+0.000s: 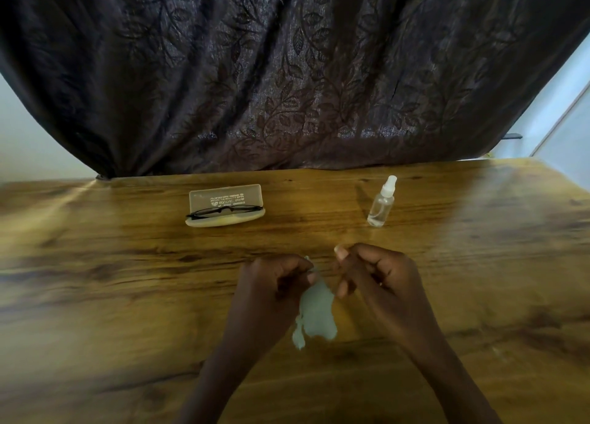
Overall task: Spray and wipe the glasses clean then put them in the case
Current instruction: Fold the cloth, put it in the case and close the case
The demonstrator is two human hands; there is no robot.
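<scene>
Head view: 2 hands, cloth, glasses in open case, spray bottle

Head view, looking down on a wooden bench (127, 280) backed by a dark leaf-patterned curtain (287, 72).

Item 1: left hand (274, 283), near the middle of the bench, grip closed, thumb and fingers pinching the top edge of a pale grey-green cloth (316, 315). The cloth hangs down crumpled from that pinch; whether its lower end touches the wood cannot be told.

Item 2: right hand (373, 273), just beside the left, fingers curled inward and close to the cloth's upper corner. The frame is blurred there, so whether this grip actually holds the cloth cannot be told.

Item 3: glasses (228, 211), dark thin frame, folded, lying in the lower half of the case, well beyond the hands toward the curtain.

Item 4: case (225, 212), pale beige, hard shell, open, lid raised at the back with printed lettering on its inner face.

Item 5: spray bottle (381, 203), clear, white nozzle with a clear cap, standing upright on the far right part of the bench, well apart from the case and touched by neither hand.
</scene>
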